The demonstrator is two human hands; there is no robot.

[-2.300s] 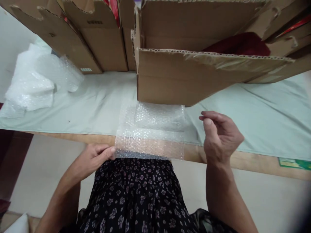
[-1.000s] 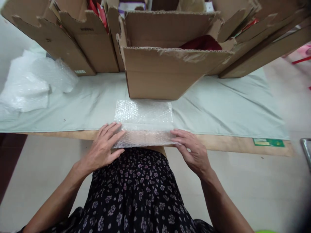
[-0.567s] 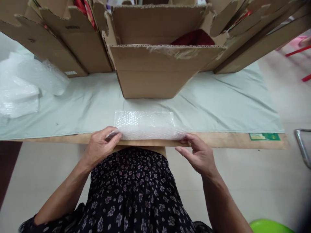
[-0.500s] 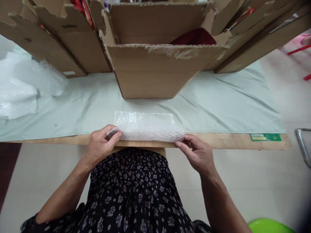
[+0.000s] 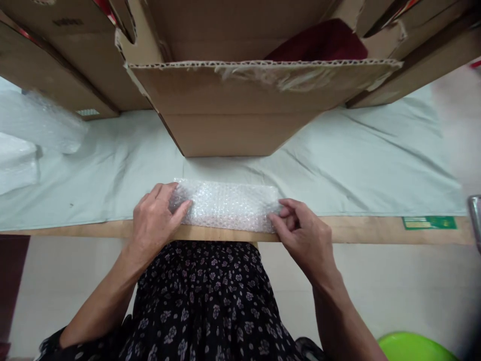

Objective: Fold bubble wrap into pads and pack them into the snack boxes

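A flat strip of clear bubble wrap (image 5: 229,204) lies along the table's front edge, partly on the pale green cloth and partly on bare wood. My left hand (image 5: 156,213) grips its left end, thumb on top and fingers at the far corner. At the right end, my right hand (image 5: 300,223) pinches the wrap between thumb and fingers. Behind the strip stands an open cardboard box (image 5: 229,130) with a dark red item (image 5: 323,42) inside.
More bubble wrap (image 5: 48,123) is piled at the left of the cloth (image 5: 124,165). Other cardboard boxes (image 5: 90,65) flank the middle one. A green label (image 5: 429,222) is on the table's front edge at right. A bright green round object (image 5: 417,347) is at the lower right.
The bubble wrap's near part now lies flatter and the strip looks narrower from front to back. Both hands have shifted with it, and the view has moved closer to the middle box.
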